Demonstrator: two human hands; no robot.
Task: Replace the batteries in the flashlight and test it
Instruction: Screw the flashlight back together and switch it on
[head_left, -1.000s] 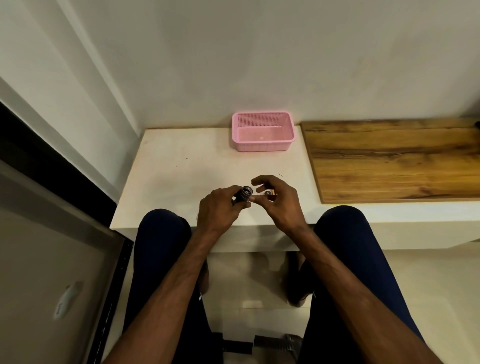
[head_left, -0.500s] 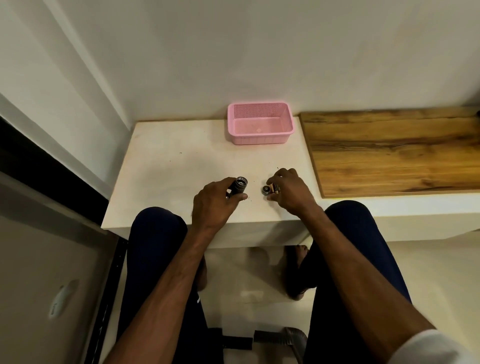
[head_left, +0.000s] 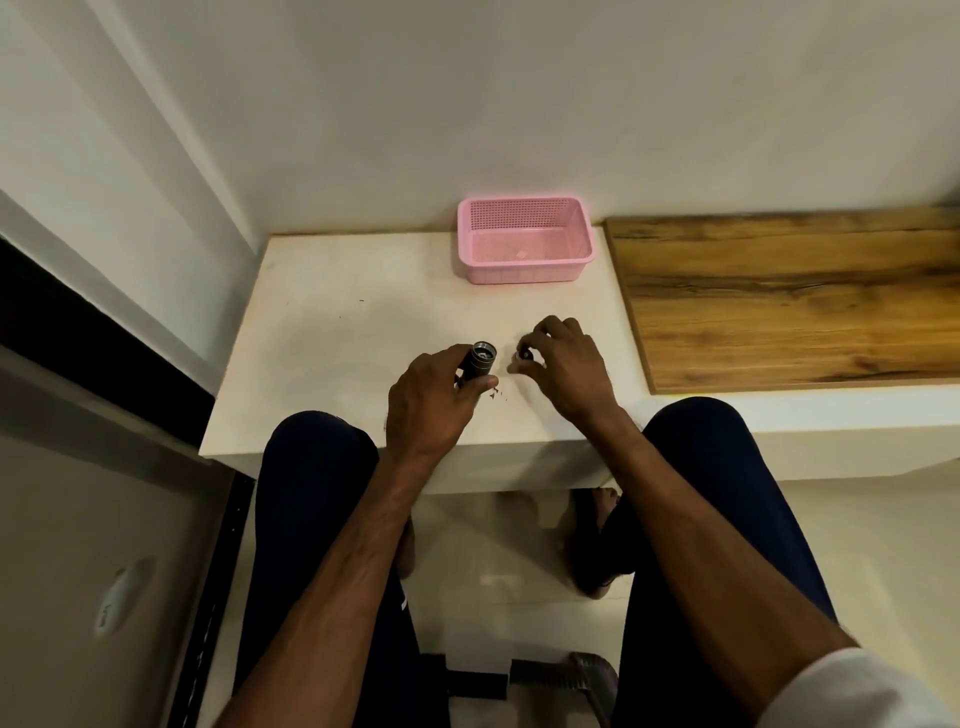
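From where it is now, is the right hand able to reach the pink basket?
Probably yes. The pink basket stands beyond the right hand on the white table, only bare tabletop between them; the left hand, gripping the flashlight, is aside. The right fingers pinch a small dark part.

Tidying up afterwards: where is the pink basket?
Head view: the pink basket sits at the white table's far edge by the wall, immediately left of the wooden board.

Left hand grips the flashlight body over the white table; right hand pinches a small dark part; pink basket behind.
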